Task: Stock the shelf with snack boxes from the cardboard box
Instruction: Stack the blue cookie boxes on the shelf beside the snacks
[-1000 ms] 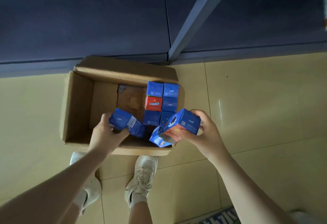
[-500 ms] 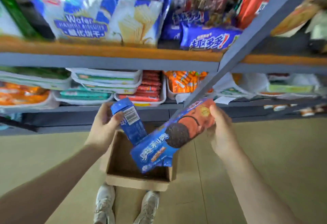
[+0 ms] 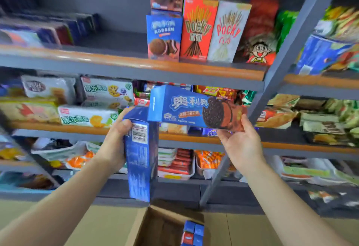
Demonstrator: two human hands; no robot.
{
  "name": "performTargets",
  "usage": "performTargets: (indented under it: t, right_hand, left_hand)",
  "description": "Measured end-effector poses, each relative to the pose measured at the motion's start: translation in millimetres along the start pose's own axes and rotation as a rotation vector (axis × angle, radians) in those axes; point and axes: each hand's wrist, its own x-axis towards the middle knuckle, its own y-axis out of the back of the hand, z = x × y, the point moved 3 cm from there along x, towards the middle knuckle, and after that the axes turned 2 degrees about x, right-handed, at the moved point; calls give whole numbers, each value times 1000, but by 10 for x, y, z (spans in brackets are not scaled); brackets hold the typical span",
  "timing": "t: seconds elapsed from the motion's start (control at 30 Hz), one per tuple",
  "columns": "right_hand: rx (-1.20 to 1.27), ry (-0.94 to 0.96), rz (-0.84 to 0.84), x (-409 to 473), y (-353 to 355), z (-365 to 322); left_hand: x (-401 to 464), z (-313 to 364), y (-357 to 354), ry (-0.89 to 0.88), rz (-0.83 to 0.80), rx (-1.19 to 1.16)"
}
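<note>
Left hand (image 3: 114, 146) grips an upright blue box (image 3: 140, 154); right hand (image 3: 240, 142) grips another box (image 3: 196, 108) lying sideways, both held before the shelf (image 3: 124, 62). Best turn that one upright, picture outward, beside the stocked boxes (image 3: 164, 35) above.

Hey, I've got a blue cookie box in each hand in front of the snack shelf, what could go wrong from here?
1. The right hand holds the sideways blue cookie box only at one end, so it might tip or slip.
2. The upright blue cookie box in the left hand hangs above the open brown cardboard box; if dropped, it could dent.
3. The stacked blue cookie boxes on the top shelf look easy to knock over.
</note>
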Motion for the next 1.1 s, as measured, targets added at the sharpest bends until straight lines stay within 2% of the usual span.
performTargets:
  t: [0.1, 0.23, 0.3, 0.4, 0.57, 0.67, 0.8, 0.87, 1.0, 1.1]
  right_hand:
    - [5, 72, -26, 1, -150, -54]
    - [-80, 155, -146, -2, -367, -18]
    - [-149, 167, -210, 15, -504, 26]
    - [-244, 146, -287, 83, -722, 111]
    - [-688, 184, -509, 305, -1204, 304]
    - [-1001, 245, -636, 424, -1710, 372]
    - [-1269, 329, -797, 508, -2594, 719]
    - [-1255, 386, -857, 521, -2955, 929]
    - [-1082, 358, -858, 573, -3370, 1092]
    - [-1073, 453, -851, 592, -3672, 1063]
  left_hand:
    - [-116, 248, -139, -67, -54, -72]
    - [-96, 455, -182, -49, -103, -86]
    - [-35, 562, -135, -51, -79, -102]
    - [101, 762, 17, -150, -54, -67]
    - [358, 1175, 412, -281, 4, 19]
    - [472, 1523, 596, -412, -78, 194]
    - [665, 1897, 788, -507, -187, 362]
    - [747, 2072, 914, -516, -232, 362]
    - [889, 2395, 1254, -552, -284, 326]
    - [1001, 2601, 1433, -575, -253, 361]
